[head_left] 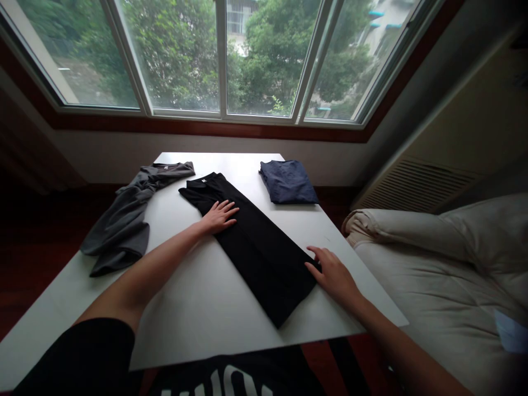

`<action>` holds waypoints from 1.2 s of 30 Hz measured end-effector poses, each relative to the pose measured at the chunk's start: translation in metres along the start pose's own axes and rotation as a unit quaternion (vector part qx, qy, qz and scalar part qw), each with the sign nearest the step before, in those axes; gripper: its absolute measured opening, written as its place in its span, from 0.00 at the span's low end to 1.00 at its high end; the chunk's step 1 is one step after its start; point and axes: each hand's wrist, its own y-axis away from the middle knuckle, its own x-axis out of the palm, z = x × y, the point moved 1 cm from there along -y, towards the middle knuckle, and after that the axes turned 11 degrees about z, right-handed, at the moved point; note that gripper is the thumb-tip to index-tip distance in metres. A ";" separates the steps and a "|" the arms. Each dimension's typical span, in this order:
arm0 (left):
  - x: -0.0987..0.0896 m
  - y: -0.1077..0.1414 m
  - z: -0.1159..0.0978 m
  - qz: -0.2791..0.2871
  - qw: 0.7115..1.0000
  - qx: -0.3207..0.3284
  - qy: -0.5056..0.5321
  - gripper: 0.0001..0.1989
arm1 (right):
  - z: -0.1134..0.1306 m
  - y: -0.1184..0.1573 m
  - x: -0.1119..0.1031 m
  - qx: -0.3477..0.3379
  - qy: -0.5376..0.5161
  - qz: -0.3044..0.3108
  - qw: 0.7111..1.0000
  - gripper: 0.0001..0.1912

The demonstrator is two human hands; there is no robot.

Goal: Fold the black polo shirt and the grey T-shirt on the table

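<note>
A long, narrow folded black garment (264,247) lies slantwise across the white table (190,308), with a small pale tag at its far neckline end. My left hand (218,217) rests flat on the upper part of it, fingers spread. At its near right edge is my right hand (330,272), thumb and index finger apart and touching the cloth; the other fingers are partly hidden. Left of the black garment, a crumpled grey garment (132,214) hangs partly over the table's left edge. A folded navy garment (289,182) sits at the far right side.
A wide window (223,60) is behind the table, above a low wall. Close along the right side stands a beige padded seat or bed (412,275). Beyond it is a pale unit with a slatted vent (412,181). Dark reddish floor shows on the left.
</note>
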 end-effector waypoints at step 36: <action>-0.020 0.180 -0.197 0.204 0.874 0.355 0.263 0.13 | 0.038 0.013 -0.044 -0.184 -0.318 0.367 0.854 0.12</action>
